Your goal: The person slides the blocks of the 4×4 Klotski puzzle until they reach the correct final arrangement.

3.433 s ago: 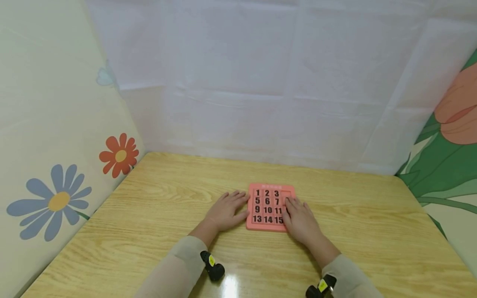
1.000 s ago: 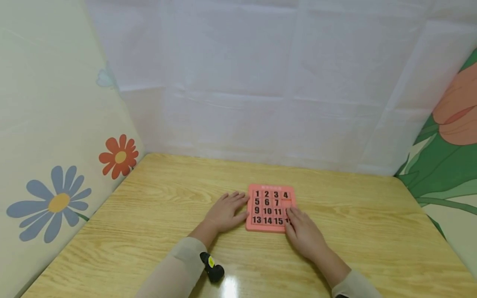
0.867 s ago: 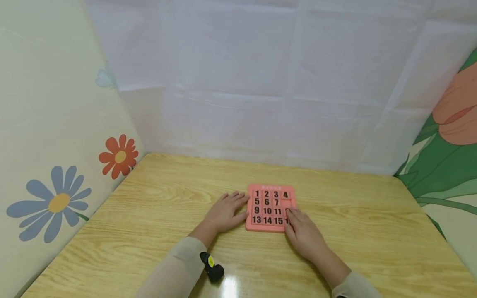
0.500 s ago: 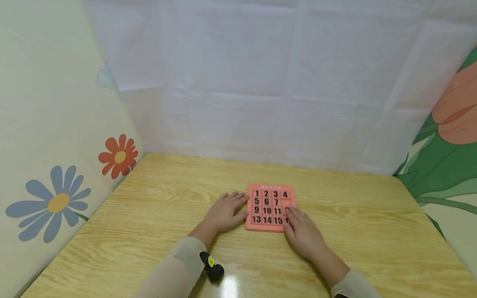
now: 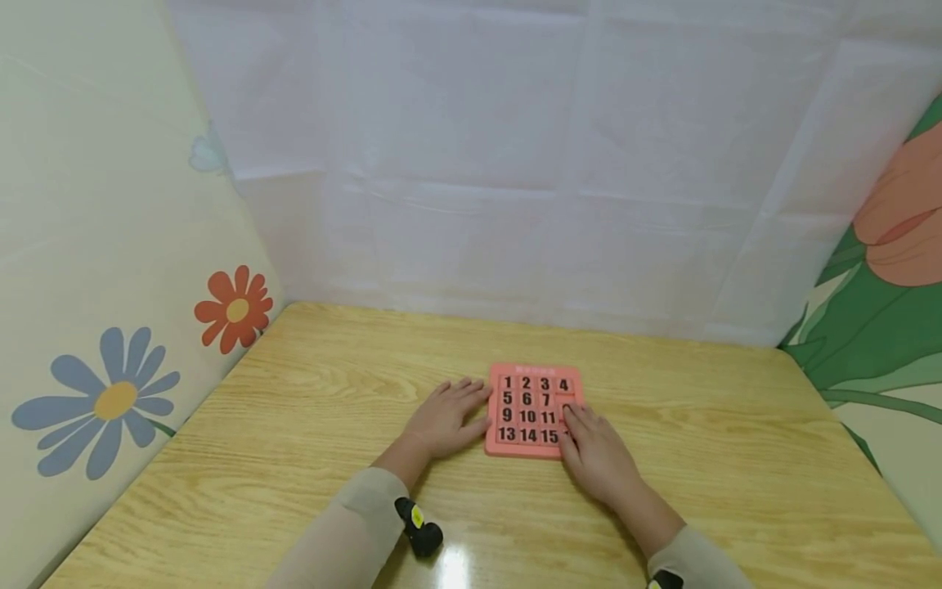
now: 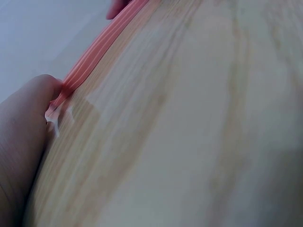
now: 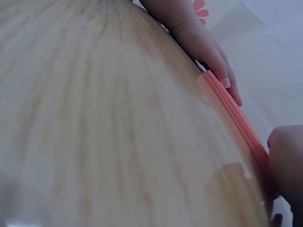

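Observation:
A pink sliding number puzzle [image 5: 515,451] lies flat on the table, with black-numbered tiles in rows. Its 4 tile [image 5: 563,384] sits in the top right corner. My left hand [image 5: 445,421] rests beside the left edge, fingers extended; in the left wrist view the thumb [image 6: 45,90] touches the puzzle's side. Over the lower right column lies my right hand [image 5: 603,458], its fingertips pressing just below the 4 tile. They hide the tiles beneath, so those numbers cannot be read. The right wrist view shows the puzzle's side edge [image 7: 232,109] between both hands.
The wood-grain table [image 5: 353,352] extends around the puzzle. A white cloth [image 5: 456,164] hangs behind it. Flower-printed panels [image 5: 74,245] stand at both sides. A black wrist camera [image 5: 423,532] sits on the left sleeve.
The 4 tile now fills the top right slot, which was vacant 3.4 seconds ago. My right hand moved down the right column, then slightly up in the last half second. The left hand stayed put.

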Demonstrator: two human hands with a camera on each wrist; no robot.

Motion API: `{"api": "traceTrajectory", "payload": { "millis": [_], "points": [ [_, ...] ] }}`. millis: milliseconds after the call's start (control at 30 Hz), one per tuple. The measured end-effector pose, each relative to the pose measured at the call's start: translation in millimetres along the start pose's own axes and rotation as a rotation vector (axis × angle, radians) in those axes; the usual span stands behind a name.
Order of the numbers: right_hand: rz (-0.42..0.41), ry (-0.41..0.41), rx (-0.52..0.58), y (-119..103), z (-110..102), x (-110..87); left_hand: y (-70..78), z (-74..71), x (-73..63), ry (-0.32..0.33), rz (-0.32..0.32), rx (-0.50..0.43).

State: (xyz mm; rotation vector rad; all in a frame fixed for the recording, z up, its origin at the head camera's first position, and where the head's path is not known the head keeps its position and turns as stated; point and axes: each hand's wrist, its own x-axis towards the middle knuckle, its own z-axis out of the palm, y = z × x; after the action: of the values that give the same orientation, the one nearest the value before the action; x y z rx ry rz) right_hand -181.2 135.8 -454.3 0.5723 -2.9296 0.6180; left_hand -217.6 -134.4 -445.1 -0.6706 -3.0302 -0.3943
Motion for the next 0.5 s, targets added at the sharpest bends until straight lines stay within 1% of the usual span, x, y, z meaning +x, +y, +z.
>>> {"api": "traceTrajectory", "payload": {
  "millis": [267,367,500],
  "points": [
    [0.015,0.003,0.012,1.3,1.3,7.6,-0.3,-0.3,0.1,0.002,0.006,0.001],
    [0.030,-0.009,0.011,1.9,1.9,10.1,-0.3,0.4,0.0,0.007,0.006,-0.001],
    [0.030,-0.013,0.005,3.6,3.0,12.2,0.7,0.1,-0.7,0.004,0.001,-0.005]
  ]
}}
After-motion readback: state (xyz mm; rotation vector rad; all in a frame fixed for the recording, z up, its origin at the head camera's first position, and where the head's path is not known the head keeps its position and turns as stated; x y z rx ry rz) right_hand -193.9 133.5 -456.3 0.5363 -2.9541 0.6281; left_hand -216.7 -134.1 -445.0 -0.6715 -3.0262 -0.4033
